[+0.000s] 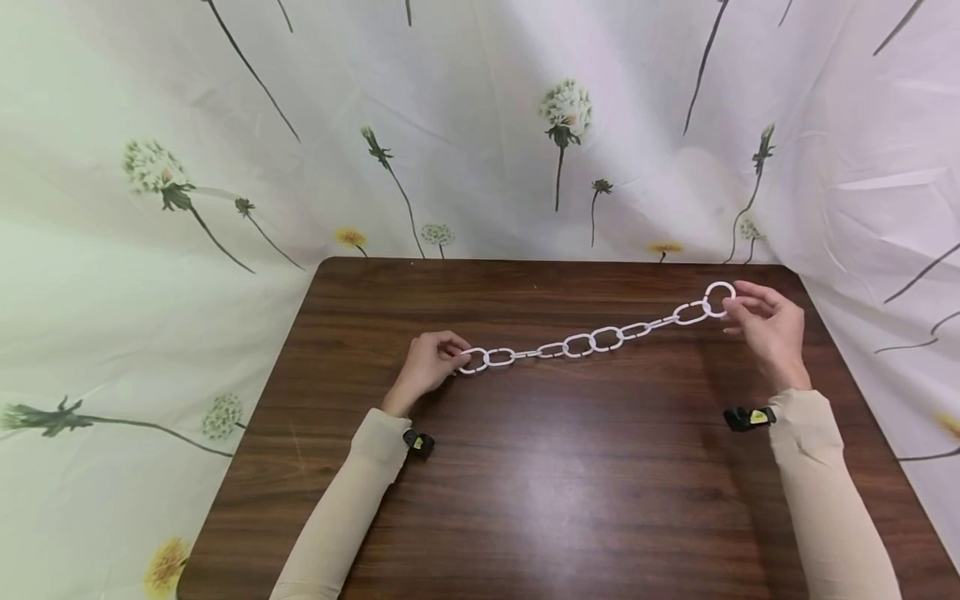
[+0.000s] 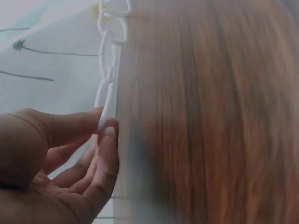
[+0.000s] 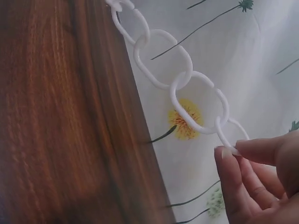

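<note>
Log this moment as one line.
left hand: pinches chain end link | right hand: pinches other end ring | white plastic chain: stretched between hands above wooden table

Both arms reaching forward in beige sleeves, wrists apart; left hand (image 1: 426, 364) pinching with curled fingertips (image 2: 108, 133), right hand (image 1: 767, 327) raised higher, pinching between thumb and fingers (image 3: 229, 161)

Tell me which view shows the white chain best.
The head view: the whole white chain shows stretched above the table, the left hand pinching one end, the right hand the other. The left wrist view shows only blurred links; the right wrist view shows a few sharp links near the fingertips.
</note>
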`<state>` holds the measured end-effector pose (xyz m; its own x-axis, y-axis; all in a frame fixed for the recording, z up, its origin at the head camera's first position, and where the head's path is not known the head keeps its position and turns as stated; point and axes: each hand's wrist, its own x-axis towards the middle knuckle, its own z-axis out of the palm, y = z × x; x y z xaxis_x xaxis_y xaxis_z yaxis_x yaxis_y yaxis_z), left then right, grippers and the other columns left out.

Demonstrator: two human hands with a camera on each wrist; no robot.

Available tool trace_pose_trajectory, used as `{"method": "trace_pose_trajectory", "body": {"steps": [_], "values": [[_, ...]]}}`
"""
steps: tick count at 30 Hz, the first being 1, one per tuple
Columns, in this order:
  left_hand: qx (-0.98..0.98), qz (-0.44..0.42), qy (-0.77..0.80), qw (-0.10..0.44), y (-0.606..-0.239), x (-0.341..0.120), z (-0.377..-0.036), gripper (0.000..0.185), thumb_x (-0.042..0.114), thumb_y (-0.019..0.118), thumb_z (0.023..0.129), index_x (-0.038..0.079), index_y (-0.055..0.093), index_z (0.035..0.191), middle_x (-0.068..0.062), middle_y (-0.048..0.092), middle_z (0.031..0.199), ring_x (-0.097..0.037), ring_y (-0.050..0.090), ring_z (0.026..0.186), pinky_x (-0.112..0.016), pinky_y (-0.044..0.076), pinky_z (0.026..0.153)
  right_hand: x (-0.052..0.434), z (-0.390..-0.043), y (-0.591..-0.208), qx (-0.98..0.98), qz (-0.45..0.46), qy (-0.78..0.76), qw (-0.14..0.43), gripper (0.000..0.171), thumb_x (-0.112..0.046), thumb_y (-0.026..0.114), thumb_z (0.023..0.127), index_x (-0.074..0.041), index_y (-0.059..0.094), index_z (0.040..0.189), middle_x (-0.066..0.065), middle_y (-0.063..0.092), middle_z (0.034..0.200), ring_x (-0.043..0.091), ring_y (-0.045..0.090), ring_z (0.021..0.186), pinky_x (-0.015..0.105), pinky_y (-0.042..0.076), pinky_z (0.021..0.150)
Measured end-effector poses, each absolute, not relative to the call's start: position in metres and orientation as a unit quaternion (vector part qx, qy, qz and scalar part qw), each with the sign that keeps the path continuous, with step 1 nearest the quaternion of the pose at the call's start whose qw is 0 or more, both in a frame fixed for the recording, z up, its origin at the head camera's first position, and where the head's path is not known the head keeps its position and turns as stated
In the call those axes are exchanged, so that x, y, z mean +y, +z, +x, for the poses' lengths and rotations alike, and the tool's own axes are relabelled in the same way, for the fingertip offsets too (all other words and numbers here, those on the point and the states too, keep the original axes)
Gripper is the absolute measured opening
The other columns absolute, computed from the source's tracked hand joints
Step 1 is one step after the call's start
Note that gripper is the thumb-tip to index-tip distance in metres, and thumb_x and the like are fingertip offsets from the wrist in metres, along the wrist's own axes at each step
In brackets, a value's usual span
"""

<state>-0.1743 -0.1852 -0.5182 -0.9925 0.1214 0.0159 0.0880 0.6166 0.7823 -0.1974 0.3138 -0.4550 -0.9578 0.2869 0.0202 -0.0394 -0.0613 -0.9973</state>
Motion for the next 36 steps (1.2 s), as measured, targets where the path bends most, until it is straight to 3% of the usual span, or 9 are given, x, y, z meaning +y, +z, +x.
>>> {"method": "trace_pose_trajectory", "body": {"steps": [9, 14, 18, 24, 30, 36], "values": [[0.88, 0.061, 0.471, 0.027, -0.519, -0.206, -0.182, 0.01, 0.013, 0.074, 0.088, 0.009, 0.076, 0.097, -0.014, 0.075, 0.089, -0.027, 0.073, 0.073, -0.029, 0.059, 0.059, 0.32, -0.19, -0.48, -0.641, -0.105, 0.76, -0.015, 0.009, -0.004, 0.065, 0.092, -0.012, 0.062, 0.096, -0.009, 0.074, 0.076, 0.009, 0.073, 0.063, 0.021, 0.059, 0.056], [0.894, 0.047, 0.445, 0.039, -0.519, -0.217, -0.182, 0.01, 0.017, 0.075, 0.087, 0.013, 0.077, 0.096, -0.011, 0.075, 0.091, -0.021, 0.07, 0.073, -0.024, 0.056, 0.06, 0.317, -0.185, -0.495, -0.662, -0.134, 0.736, -0.056, 0.005, -0.013, 0.066, 0.094, -0.013, 0.062, 0.091, -0.009, 0.072, 0.077, 0.007, 0.072, 0.064, 0.021, 0.059, 0.058], [0.901, 0.047, 0.43, 0.043, -0.52, -0.223, -0.184, 0.01, 0.019, 0.075, 0.088, 0.015, 0.077, 0.097, -0.008, 0.076, 0.093, -0.018, 0.069, 0.075, -0.022, 0.054, 0.061, 0.319, -0.18, -0.505, -0.652, -0.135, 0.742, -0.078, 0.006, -0.009, 0.065, 0.094, -0.011, 0.062, 0.089, -0.006, 0.071, 0.077, 0.008, 0.072, 0.067, 0.021, 0.06, 0.064], [0.888, 0.051, 0.454, 0.047, -0.523, -0.227, -0.187, 0.021, 0.01, 0.074, 0.087, 0.006, 0.073, 0.107, -0.016, 0.075, 0.095, -0.023, 0.072, 0.079, -0.022, 0.057, 0.063, 0.322, -0.173, -0.519, -0.641, -0.129, 0.751, -0.094, 0.005, -0.004, 0.065, 0.093, -0.008, 0.062, 0.093, -0.003, 0.073, 0.079, 0.008, 0.073, 0.07, 0.021, 0.061, 0.07], [0.877, 0.021, 0.479, 0.032, -0.529, -0.229, -0.188, 0.028, 0.012, 0.079, 0.083, 0.004, 0.072, 0.108, -0.015, 0.076, 0.094, -0.019, 0.074, 0.08, -0.02, 0.057, 0.062, 0.322, -0.166, -0.527, -0.677, -0.124, 0.722, -0.065, 0.008, -0.003, 0.072, 0.087, -0.006, 0.067, 0.093, -0.004, 0.075, 0.077, 0.007, 0.073, 0.069, 0.021, 0.06, 0.069], [0.875, 0.016, 0.484, 0.028, -0.531, -0.229, -0.189, 0.03, 0.006, 0.082, 0.078, 0.0, 0.072, 0.107, -0.019, 0.075, 0.093, -0.023, 0.074, 0.078, -0.016, 0.055, 0.061, 0.322, -0.161, -0.526, -0.715, -0.154, 0.678, -0.072, 0.009, -0.013, 0.072, 0.089, -0.018, 0.072, 0.081, -0.007, 0.074, 0.069, 0.007, 0.072, 0.062, 0.021, 0.06, 0.062]]}}
